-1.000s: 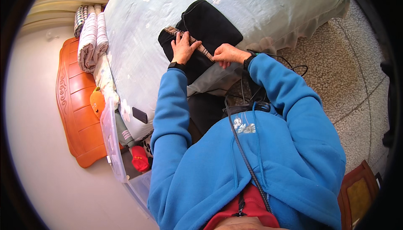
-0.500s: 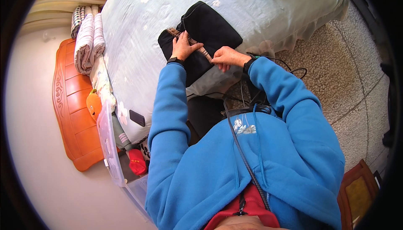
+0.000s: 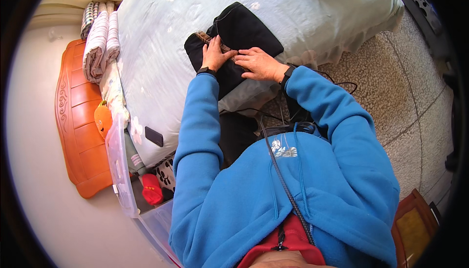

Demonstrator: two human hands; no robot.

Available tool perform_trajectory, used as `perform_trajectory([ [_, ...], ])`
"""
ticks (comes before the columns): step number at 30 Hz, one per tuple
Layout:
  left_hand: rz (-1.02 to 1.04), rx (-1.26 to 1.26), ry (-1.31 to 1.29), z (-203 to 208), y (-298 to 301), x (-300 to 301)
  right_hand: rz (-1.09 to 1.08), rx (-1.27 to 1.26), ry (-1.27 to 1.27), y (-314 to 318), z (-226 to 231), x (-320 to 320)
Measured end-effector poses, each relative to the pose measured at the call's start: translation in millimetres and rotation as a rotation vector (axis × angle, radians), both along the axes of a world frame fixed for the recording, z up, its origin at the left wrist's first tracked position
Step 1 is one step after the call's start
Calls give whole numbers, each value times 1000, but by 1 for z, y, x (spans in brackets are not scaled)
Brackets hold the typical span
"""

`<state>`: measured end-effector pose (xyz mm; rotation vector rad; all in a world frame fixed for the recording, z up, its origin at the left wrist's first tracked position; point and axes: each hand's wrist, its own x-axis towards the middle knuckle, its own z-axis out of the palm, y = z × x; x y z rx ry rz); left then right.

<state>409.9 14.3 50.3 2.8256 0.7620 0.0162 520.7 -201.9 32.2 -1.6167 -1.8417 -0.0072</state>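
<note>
A folded black garment (image 3: 246, 29) lies near the edge of the bed, most likely a pair of trousers. A brown checked strip of fabric (image 3: 203, 37) runs across its middle, partly under my hands. My left hand (image 3: 213, 57) rests on the strip and the black cloth, fingers outstretched. Beside it, my right hand (image 3: 262, 64) lies over the strip's near end with its fingers extended to the left. The two hands almost meet at the left thumb and right fingertips. What lies beneath the right palm is hidden.
The bed (image 3: 161, 38) has a pale blue flowered cover. A dark phone (image 3: 154, 136) lies on its near left corner. Rolled bedding (image 3: 101, 43) stands by the orange headboard (image 3: 80, 121). A clear plastic box (image 3: 123, 170) and a red cap (image 3: 152, 190) are at left; cables (image 3: 344, 83) hang at right.
My right hand has gone from pinching the strip's near end to lying flat on it, moving slightly left and up. My left hand stays on the garment.
</note>
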Motion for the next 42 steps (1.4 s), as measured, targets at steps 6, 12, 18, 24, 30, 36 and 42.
perform_trajectory([
  [6, 15, -24, -29, 0, 2, 2, 56, -63, 32, 1, -9, -1],
  [12, -1, -45, -101, 4, -1, -2, 26, -67, 241, 3, -7, 8],
  [18, -299, 156, -315, 26, 11, -32, -105, 1, 396, 19, -15, 5],
  [24, -374, 284, -114, 43, 14, -27, -238, 47, 293, 31, -13, -3],
  [30, -353, 283, -175, 39, 10, -25, -223, 22, 239, 33, -7, -8],
  [36, -154, 217, -286, 22, 2, -43, -236, -122, 258, 37, -1, -8],
  [42, -260, 21, -221, 29, 11, -38, -200, -205, 299, 37, 1, -5],
])
